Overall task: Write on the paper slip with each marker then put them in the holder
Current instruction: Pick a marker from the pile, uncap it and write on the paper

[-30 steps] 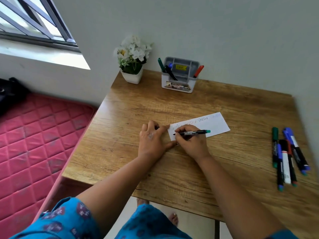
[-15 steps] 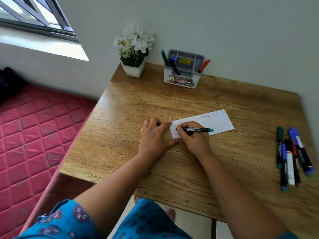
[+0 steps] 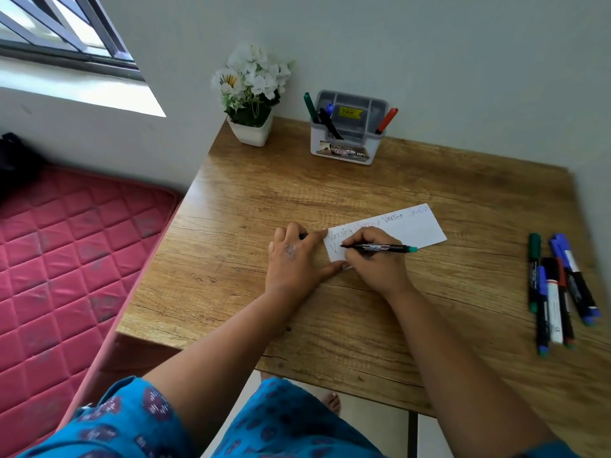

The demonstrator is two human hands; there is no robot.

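A white paper slip lies on the wooden table, with several words written along its top edge. My right hand grips a black marker with a green end; its tip touches the slip's left part, where a "V" shows. My left hand lies flat on the table, fingers on the slip's left end; something dark peeks from under them. A grey holder at the back holds a green, a blue, a black and a red marker. Several more markers lie at the right.
A white pot of white flowers stands at the table's back left corner, near the holder. The wall runs behind and along the right side. A pink quilted mattress lies on the floor to the left.
The marker tip has made a "V" at the start of a second line on the slip. My head has shifted a little; both hands stay where they were.
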